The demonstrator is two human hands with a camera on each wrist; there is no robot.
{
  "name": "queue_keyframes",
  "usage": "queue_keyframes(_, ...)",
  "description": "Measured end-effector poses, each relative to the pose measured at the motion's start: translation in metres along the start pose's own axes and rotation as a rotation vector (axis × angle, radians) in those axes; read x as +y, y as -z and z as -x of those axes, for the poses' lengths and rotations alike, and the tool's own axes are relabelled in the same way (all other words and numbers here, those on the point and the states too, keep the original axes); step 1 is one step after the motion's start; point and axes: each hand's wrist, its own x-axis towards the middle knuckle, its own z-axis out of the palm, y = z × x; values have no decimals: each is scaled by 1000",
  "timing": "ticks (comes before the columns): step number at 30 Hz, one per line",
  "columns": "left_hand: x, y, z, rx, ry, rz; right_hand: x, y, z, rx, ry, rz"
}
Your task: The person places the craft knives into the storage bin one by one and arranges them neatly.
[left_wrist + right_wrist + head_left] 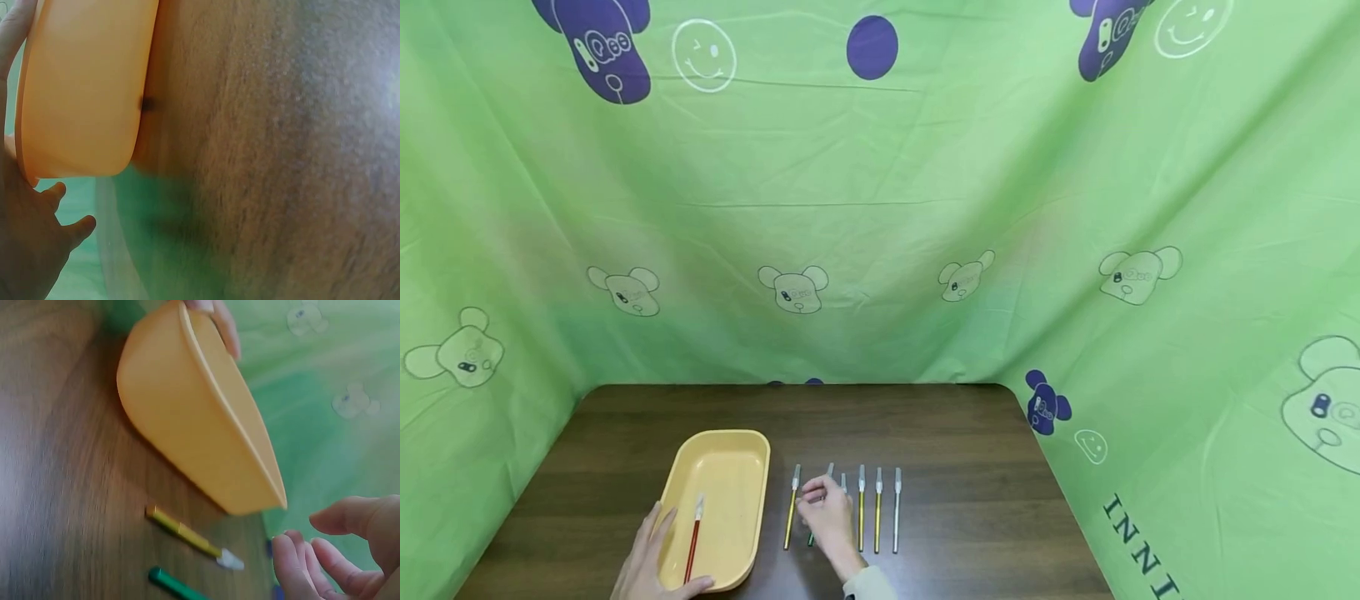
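My left hand [651, 558] rests on the near left corner of a yellow plastic tray [752, 500], fingers spread along the rim and thumb at the near edge. A red craft knife [693, 546] with a clear cap lies inside the tray. My right hand [829, 514] hovers over a row of craft knives, its thumb and fingertips apart in the right wrist view with nothing between them. Left of it lies a gold craft knife [791, 517]. A green craft knife [178, 584] is partly hidden under the hand, as is another knife, whose clear cap [843, 481] shows.
Right of my right hand lie two more gold craft knives, one [861, 512] beside the other [877, 517], then a silver craft knife [897, 512]. They lie on a dark wooden table [970, 500]. Green printed cloth [880, 167] hangs around the back and sides.
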Motion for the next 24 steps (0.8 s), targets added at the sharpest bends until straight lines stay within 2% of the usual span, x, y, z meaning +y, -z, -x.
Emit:
queue_keyframes(13,0,0,-1,19,-25,-1,17,38,-9,100,14,130)
queue_keyframes(24,2,0,1,-4,27,9,34,64,-14,189,21,261)
